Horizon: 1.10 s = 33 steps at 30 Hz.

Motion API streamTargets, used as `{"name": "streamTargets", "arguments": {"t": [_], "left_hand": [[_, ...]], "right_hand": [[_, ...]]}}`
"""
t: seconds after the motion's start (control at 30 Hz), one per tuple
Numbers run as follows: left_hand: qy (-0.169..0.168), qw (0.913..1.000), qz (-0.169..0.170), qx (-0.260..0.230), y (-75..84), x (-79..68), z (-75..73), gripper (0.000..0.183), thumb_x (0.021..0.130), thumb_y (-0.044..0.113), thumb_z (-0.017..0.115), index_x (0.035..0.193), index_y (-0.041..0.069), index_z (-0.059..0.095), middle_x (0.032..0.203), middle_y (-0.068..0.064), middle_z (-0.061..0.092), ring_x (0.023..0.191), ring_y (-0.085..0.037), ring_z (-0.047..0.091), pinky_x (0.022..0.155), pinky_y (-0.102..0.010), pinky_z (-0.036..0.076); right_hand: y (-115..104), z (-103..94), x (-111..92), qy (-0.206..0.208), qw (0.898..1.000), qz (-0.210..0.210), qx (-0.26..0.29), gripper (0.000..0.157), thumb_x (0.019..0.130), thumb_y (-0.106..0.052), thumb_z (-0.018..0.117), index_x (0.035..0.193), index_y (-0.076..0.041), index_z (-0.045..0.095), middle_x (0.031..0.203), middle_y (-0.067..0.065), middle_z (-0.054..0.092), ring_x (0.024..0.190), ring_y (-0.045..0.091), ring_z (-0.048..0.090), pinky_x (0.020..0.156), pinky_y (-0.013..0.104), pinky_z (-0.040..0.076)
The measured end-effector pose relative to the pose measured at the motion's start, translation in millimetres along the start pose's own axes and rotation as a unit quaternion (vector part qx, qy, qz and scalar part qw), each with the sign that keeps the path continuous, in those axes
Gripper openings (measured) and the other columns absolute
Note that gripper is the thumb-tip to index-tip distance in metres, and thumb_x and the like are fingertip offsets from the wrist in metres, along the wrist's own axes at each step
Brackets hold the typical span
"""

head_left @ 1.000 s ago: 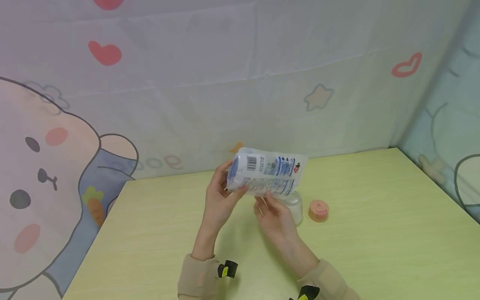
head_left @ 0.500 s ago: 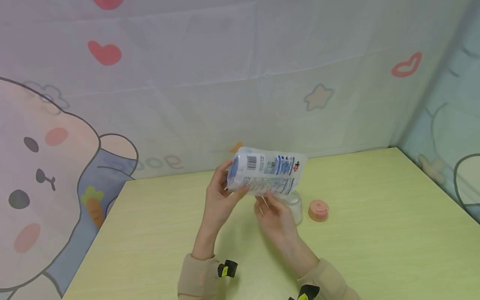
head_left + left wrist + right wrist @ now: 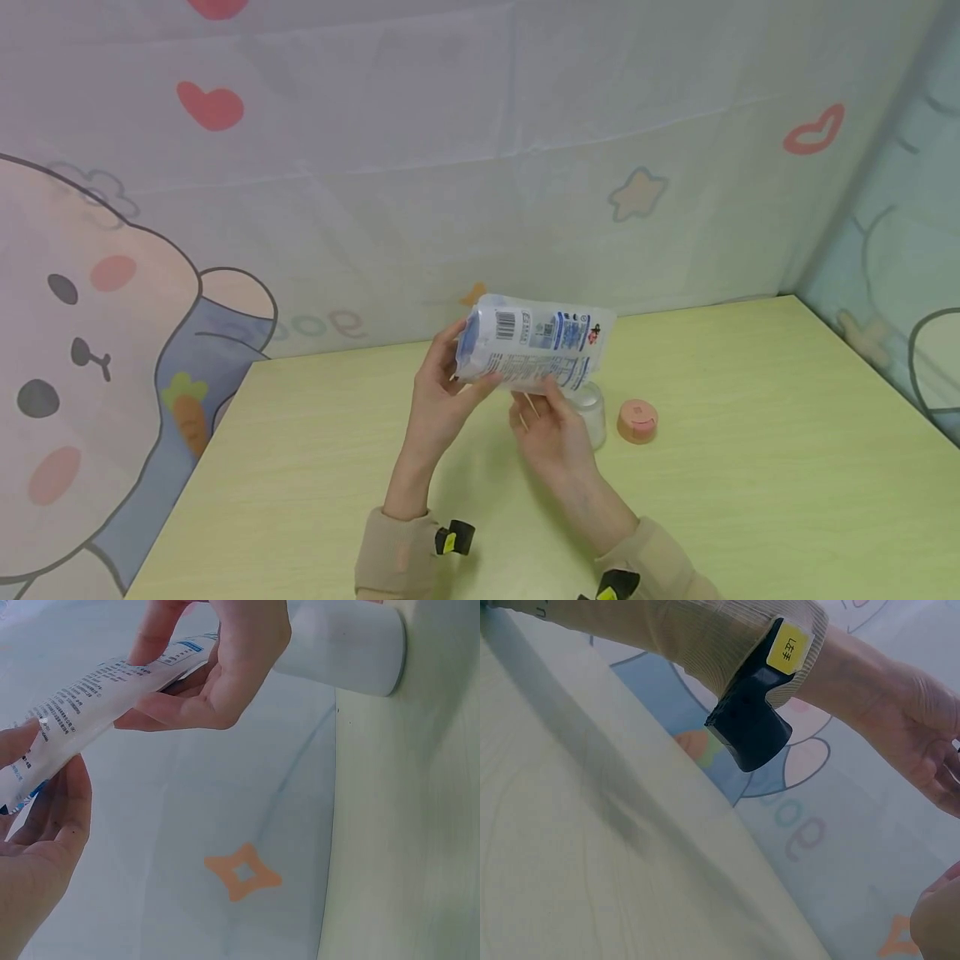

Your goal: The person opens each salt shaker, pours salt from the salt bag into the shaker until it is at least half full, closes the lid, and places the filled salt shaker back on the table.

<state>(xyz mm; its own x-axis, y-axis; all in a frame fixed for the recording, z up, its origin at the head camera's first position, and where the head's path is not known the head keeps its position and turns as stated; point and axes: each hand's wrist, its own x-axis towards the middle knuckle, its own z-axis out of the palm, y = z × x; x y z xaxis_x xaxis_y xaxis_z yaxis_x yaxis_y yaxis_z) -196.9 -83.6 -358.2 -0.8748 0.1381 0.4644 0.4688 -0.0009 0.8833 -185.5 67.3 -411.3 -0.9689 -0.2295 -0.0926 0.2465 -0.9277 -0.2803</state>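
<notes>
A white plastic pouch (image 3: 536,346) with blue print and a barcode is held aloft, tipped with its right end lower over a whitish jar (image 3: 592,421). My left hand (image 3: 438,404) grips the pouch's left end, thumb on the printed face. With its thumb on the front and fingers beneath, my right hand (image 3: 555,442) pinches the lower edge nearer the jar. The left wrist view shows the pouch (image 3: 97,701) edge-on between both hands, and the jar (image 3: 349,645) past the right hand. The pouch hides part of the jar's top.
A round pink lid (image 3: 637,422) lies on the pale yellow-green table (image 3: 757,467), right of the jar. Behind the table hangs a printed cloth (image 3: 420,208) with hearts and a cartoon bear. A black wrist mount (image 3: 750,727) sits on the left sleeve.
My right thumb has shifted slightly to the right along the pouch's lower edge. The pouch, the left hand, the jar and the lid stay nearly where they were.
</notes>
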Motion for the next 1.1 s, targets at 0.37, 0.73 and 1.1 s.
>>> {"name": "streamTargets", "arguments": {"t": [0.37,0.73,1.1], "left_hand": [[0.006,0.9998,0.008,0.015,0.0,-0.9,0.0,0.066,0.079,-0.008,0.070,0.137,0.012,0.047,0.117,-0.021,0.061,0.100,-0.013,0.062,0.084,-0.025,0.054],[0.015,0.9998,0.011,0.008,-0.7,-0.5,1.3,0.062,0.079,-0.009,0.070,0.134,0.012,0.051,0.108,-0.021,0.062,0.094,-0.013,0.064,0.077,-0.026,0.056],[0.005,0.9999,0.005,0.008,0.0,-0.9,0.3,0.069,0.079,-0.008,0.070,0.140,0.012,0.045,0.120,-0.021,0.058,0.103,-0.014,0.060,0.087,-0.024,0.054]], "right_hand": [[0.4,-0.1,1.8,-0.002,1.000,-0.003,-0.015,0.014,0.099,-0.028,0.051,0.112,-0.025,0.047,0.098,-0.009,0.065,0.095,0.008,0.058,0.085,0.020,0.046],[-0.2,0.0,0.4,0.004,1.000,0.003,-0.015,0.014,0.099,-0.026,0.050,0.113,-0.027,0.046,0.100,-0.010,0.061,0.096,0.007,0.053,0.084,0.019,0.045],[-0.1,-0.6,0.6,-0.004,1.000,-0.003,-0.015,0.014,0.100,-0.023,0.048,0.113,-0.027,0.046,0.102,-0.009,0.062,0.100,0.009,0.054,0.085,0.020,0.045]]}}
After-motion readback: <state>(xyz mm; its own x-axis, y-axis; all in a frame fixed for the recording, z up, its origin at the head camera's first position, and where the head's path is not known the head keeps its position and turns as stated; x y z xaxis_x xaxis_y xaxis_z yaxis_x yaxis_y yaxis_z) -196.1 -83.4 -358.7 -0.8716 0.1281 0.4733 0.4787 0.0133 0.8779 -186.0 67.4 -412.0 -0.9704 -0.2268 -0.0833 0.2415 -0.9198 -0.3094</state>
